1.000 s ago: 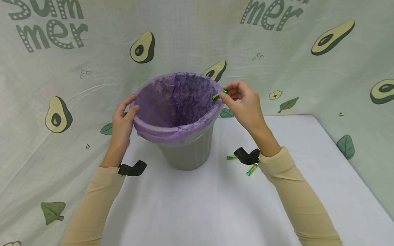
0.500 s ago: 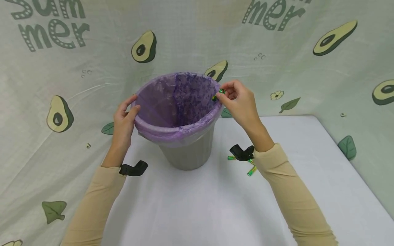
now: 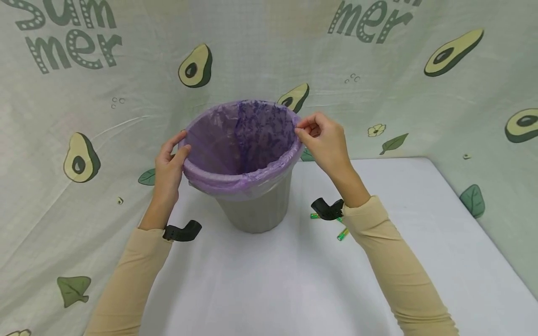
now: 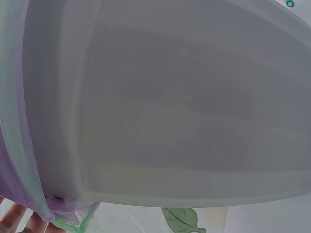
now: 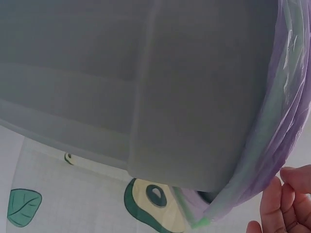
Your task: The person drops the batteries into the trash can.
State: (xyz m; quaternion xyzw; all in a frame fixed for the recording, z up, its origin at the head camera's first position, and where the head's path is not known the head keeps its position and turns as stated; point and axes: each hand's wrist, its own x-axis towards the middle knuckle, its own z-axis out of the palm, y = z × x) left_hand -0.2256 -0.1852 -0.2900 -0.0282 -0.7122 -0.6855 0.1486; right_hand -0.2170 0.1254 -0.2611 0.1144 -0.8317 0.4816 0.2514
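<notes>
A grey trash can point(image 3: 260, 214) stands on the white table, lined with a purple trash bag point(image 3: 235, 182) folded over its rim. My left hand point(image 3: 168, 161) grips the rim on the left side; some of its fingers point(image 4: 31, 224) show beside the bag in the left wrist view. At the opposite side of the rim is my right hand point(image 3: 323, 140), fingers curled and thumb drawn in close to them. Its fingertips point(image 5: 286, 177) are right at the bag's edge, and no battery shows between them. Several green and yellow batteries, one of them lying nearest point(image 3: 343, 234), are on the table under my right wrist.
The white table point(image 3: 260, 289) reaches back to a hanging sheet point(image 3: 143, 93) printed with avocados and leaves. Black curved mounts point(image 3: 182, 231) sit at both wrists. A battery end point(image 4: 290, 3) shows at the top corner of the left wrist view.
The battery pinched in my right hand at the rim has gone out of sight. The right hand has moved slightly left to the bag's edge; the left hand has stayed on the rim.
</notes>
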